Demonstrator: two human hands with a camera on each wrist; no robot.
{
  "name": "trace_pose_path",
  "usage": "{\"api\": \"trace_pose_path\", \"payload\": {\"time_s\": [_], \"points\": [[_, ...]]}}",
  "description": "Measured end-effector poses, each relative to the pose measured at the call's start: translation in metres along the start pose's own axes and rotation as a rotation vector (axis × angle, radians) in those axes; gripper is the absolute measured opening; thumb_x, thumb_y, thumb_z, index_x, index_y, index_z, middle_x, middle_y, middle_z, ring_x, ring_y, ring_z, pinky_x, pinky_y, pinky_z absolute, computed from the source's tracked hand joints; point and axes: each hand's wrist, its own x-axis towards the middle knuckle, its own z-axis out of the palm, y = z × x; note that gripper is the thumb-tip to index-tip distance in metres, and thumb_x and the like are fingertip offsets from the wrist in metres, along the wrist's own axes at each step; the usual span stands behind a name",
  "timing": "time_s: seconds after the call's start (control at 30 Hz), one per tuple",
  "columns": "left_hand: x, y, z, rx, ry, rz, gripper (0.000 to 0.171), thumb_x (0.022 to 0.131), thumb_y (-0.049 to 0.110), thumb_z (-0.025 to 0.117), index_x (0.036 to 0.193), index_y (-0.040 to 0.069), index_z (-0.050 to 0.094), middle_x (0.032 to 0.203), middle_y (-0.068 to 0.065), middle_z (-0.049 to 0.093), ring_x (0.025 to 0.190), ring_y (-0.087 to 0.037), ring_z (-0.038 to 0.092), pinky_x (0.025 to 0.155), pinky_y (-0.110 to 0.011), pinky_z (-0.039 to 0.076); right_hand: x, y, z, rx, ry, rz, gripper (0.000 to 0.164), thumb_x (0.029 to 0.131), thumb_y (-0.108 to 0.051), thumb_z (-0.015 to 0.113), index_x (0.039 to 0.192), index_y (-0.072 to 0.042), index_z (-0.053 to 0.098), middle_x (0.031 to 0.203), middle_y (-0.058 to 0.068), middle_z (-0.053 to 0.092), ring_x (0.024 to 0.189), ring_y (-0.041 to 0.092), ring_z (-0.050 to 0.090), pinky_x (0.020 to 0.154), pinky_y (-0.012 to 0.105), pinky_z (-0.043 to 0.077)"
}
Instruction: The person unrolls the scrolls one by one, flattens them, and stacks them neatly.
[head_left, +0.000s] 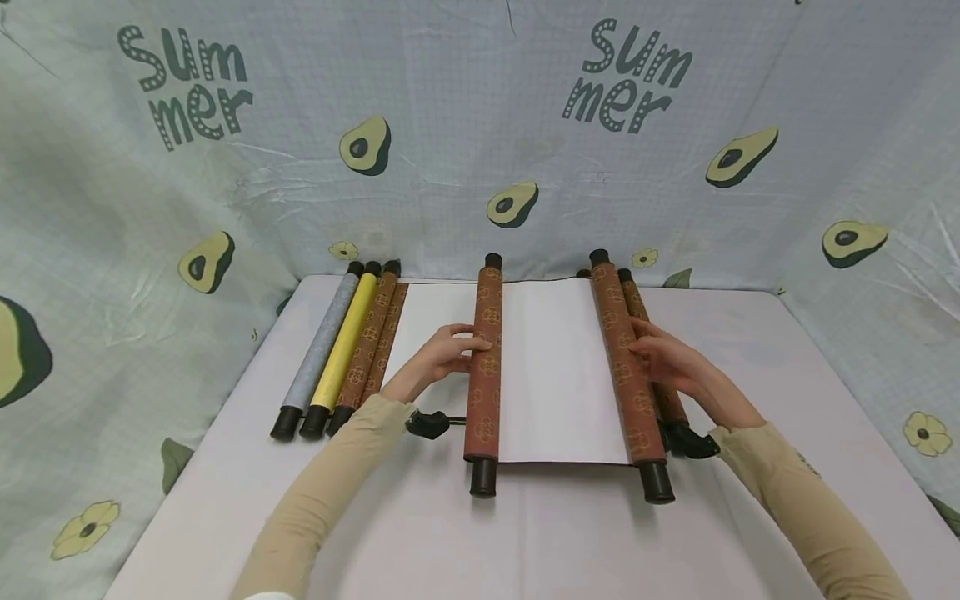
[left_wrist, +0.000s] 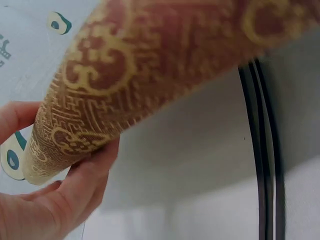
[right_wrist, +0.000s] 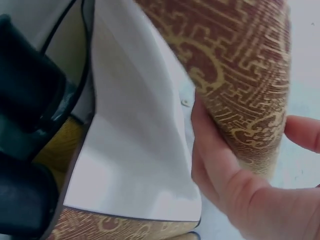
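Observation:
A scroll with brown, gold-patterned rolls and black end knobs is spread partway, white sheet showing between them. My left hand grips the left roll, its thumb on top and fingers curled beneath, as the left wrist view shows. The right roll is held by my right hand, thumb on one side and fingers on the other in the right wrist view. Just beyond it lies another brown roll, partly covered by that hand and roll.
At the left lie a grey roll, a yellow roll and brown rolls, side by side. A white sheet extends from them toward the held scroll. A cloth printed with avocados hangs behind the pale table.

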Motion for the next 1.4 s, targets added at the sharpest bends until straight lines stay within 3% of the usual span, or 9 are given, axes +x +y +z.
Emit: {"api": "trace_pose_path", "payload": {"time_s": [0.13, 0.23, 0.37, 0.5, 0.63, 0.87, 1.17, 1.4], "points": [[-0.002, 0.000, -0.001, -0.043, -0.016, 0.046, 0.073, 0.085, 0.004, 0.054, 0.142, 0.025, 0.014, 0.112, -0.014, 0.045, 0.069, -0.013, 0.059, 0.060, -0.028, 0.049, -0.002, 0.000, 0.001, 0.111, -0.020, -0.026, 0.070, 0.092, -0.006, 0.035, 0.141, -0.030, -0.009, 0.087, -0.005, 0.051, 0.073, 0.007, 0.054, 0.072, 0.033, 0.044], [-0.003, -0.001, -0.001, -0.051, -0.039, 0.086, 0.074, 0.086, 0.002, 0.051, 0.141, 0.032, 0.012, 0.110, -0.013, 0.043, 0.068, -0.013, 0.057, 0.060, -0.028, 0.049, -0.001, 0.002, 0.002, 0.062, 0.009, -0.034, 0.072, 0.093, -0.012, 0.041, 0.140, -0.034, -0.009, 0.108, 0.003, 0.044, 0.079, 0.007, 0.055, 0.074, 0.035, 0.045], [-0.003, -0.002, -0.002, -0.044, -0.072, 0.132, 0.067, 0.087, 0.002, 0.046, 0.140, 0.031, 0.018, 0.109, -0.013, 0.042, 0.069, -0.014, 0.055, 0.060, -0.030, 0.048, 0.002, 0.008, 0.002, -0.066, 0.053, -0.020, 0.089, 0.087, -0.015, 0.056, 0.139, -0.034, -0.014, 0.134, 0.018, 0.020, 0.089, 0.011, 0.054, 0.077, 0.037, 0.046], [-0.002, -0.003, -0.002, -0.027, -0.079, 0.153, 0.058, 0.087, 0.003, 0.044, 0.138, 0.026, 0.029, 0.101, -0.009, 0.041, 0.067, -0.014, 0.051, 0.059, -0.030, 0.047, 0.003, 0.011, 0.003, -0.120, 0.063, -0.008, 0.098, 0.083, -0.011, 0.061, 0.138, -0.033, -0.018, 0.138, 0.028, 0.013, 0.094, 0.017, 0.052, 0.078, 0.035, 0.046], [-0.001, -0.005, -0.001, 0.007, -0.058, 0.163, 0.051, 0.088, 0.004, 0.046, 0.134, 0.022, 0.036, 0.097, -0.009, 0.043, 0.065, -0.013, 0.051, 0.058, -0.030, 0.046, 0.002, 0.009, 0.005, -0.123, 0.068, -0.012, 0.093, 0.084, -0.011, 0.058, 0.136, -0.034, -0.016, 0.136, 0.022, 0.012, 0.098, 0.018, 0.046, 0.079, 0.034, 0.043], [0.000, -0.008, 0.001, 0.161, -0.041, 0.188, 0.059, 0.080, 0.008, 0.064, 0.131, 0.023, 0.037, 0.117, -0.019, 0.042, 0.079, -0.015, 0.052, 0.061, -0.029, 0.049, -0.003, 0.005, 0.002, -0.146, 0.057, -0.047, 0.088, 0.085, -0.010, 0.056, 0.136, -0.035, -0.011, 0.125, 0.017, 0.025, 0.088, 0.012, 0.054, 0.077, 0.035, 0.046], [-0.002, -0.010, -0.003, 0.159, -0.024, 0.207, 0.059, 0.082, 0.004, 0.061, 0.132, 0.020, 0.035, 0.110, -0.016, 0.042, 0.074, -0.014, 0.053, 0.057, -0.026, 0.049, -0.007, 0.003, -0.005, -0.213, 0.040, -0.094, 0.084, 0.086, -0.013, 0.055, 0.141, -0.025, -0.008, 0.122, 0.014, 0.031, 0.087, 0.006, 0.053, 0.078, 0.030, 0.044], [-0.005, -0.008, -0.011, 0.173, -0.008, 0.197, 0.058, 0.084, 0.007, 0.059, 0.133, 0.022, 0.034, 0.101, -0.012, 0.046, 0.068, -0.013, 0.053, 0.054, -0.028, 0.048, -0.008, 0.004, -0.010, -0.119, -0.021, -0.162, 0.072, 0.089, -0.005, 0.045, 0.138, -0.036, 0.003, 0.124, 0.008, 0.020, 0.078, 0.005, 0.050, 0.075, 0.032, 0.042]]}}
